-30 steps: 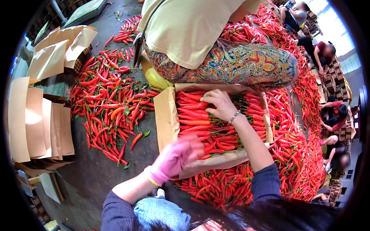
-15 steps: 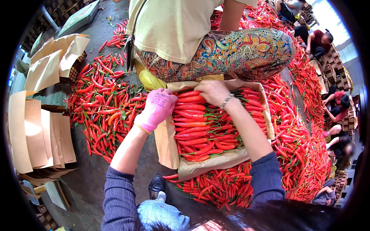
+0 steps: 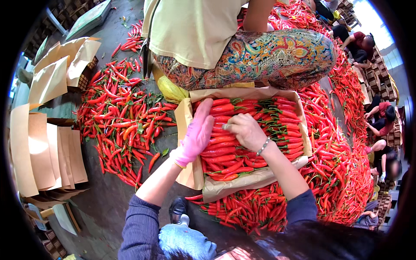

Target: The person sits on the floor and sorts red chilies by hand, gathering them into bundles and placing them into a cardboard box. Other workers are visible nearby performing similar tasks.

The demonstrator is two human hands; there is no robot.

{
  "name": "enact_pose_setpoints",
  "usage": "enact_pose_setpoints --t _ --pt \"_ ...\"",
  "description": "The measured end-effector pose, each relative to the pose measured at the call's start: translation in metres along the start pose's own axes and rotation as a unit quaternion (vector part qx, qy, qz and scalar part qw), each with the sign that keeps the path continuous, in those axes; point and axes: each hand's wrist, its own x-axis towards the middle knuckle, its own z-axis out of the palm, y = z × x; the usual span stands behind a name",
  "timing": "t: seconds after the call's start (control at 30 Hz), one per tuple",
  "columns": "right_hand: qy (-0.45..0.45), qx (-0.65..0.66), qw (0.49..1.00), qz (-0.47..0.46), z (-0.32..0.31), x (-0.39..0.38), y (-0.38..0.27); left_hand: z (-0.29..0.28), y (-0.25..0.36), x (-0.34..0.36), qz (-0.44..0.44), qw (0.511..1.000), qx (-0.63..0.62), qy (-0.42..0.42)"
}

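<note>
A box lined with brown paper (image 3: 236,189) lies in front of me, filled with two side-by-side rows of red chili peppers (image 3: 219,153), their green stems toward the middle. My left hand (image 3: 197,132), in a pink glove, lies flat with straight fingers along the left ends of the peppers, by the paper's inner edge. Bare but for a beaded bracelet at the wrist, my right hand (image 3: 246,132) is over the middle of the left row. Its fingers are curled and pinched together; a small greenish bit shows at the fingertips, too unclear to name.
Loose chili piles (image 3: 123,125) lie left of the box, and a larger heap (image 3: 333,182) spreads right and below. Across from me a person in patterned trousers (image 3: 277,58) sits close. Brown paper sheets (image 3: 43,151) stand at far left. Other people (image 3: 381,115) work at far right.
My left hand has come off the box's upper left corner and now stretches along the pepper ends. My right hand has moved down from the upper edge to the row's middle.
</note>
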Motion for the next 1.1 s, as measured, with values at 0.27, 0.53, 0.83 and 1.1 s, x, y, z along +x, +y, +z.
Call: enact_pose_setpoints --t 0.27,0.53,0.83,1.1 --pt "0.048 0.14 0.986 0.081 -0.005 -0.003 0.002 0.009 0.016 -0.017 -0.088 0.92 -0.327 0.196" --pt "0.181 0.233 0.901 0.317 0.055 -0.041 -0.005 0.033 0.008 -0.031 -0.104 0.934 -0.302 0.162" --pt "0.144 0.321 0.887 0.299 -0.045 -0.071 -0.091 -0.056 0.031 -0.095 -0.061 0.938 -0.221 0.26" --pt "-0.486 0.323 0.779 0.23 0.056 -0.189 -0.158 -0.055 0.002 -0.281 -0.311 0.945 0.036 -0.093"
